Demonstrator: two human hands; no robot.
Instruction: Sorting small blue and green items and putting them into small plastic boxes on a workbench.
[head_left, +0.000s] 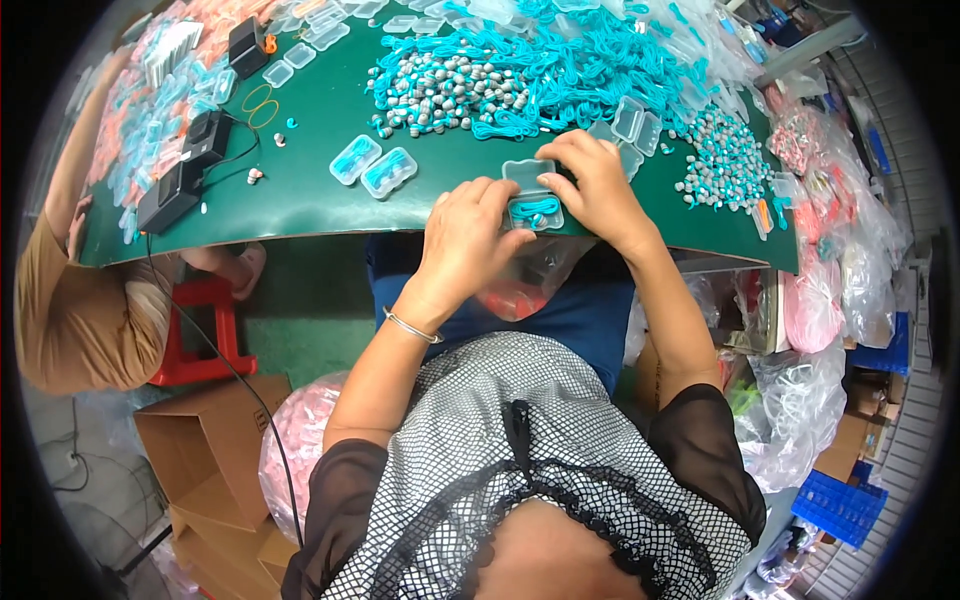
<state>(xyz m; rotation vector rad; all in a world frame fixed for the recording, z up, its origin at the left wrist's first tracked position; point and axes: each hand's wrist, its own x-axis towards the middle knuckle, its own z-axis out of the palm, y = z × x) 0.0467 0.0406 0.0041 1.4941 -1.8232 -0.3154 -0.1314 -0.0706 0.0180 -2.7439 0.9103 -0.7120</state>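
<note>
A small clear plastic case (528, 172) lies at the table's near edge, its lid raised. Coiled turquoise cord (535, 210) fills its lower half. My left hand (468, 232) grips the case's left side, the thumb near the front edge. With bent fingers, my right hand (597, 188) holds the lid and right side. To the left lie two closed cases, one (355, 159) beside the other (389, 173), both with turquoise cord inside. Beyond my hands spreads a heap of turquoise cords (600, 70), with a pile of small grey-and-white pieces (440, 90) at its left.
Another turquoise-and-grey pile (722, 160) sits at the right. Empty clear cases (325, 30) lie at the far left, near black boxes (170, 198) with a cable. A co-worker's arm (75, 160) reaches in at left. Plastic bags (840, 230) crowd the right side.
</note>
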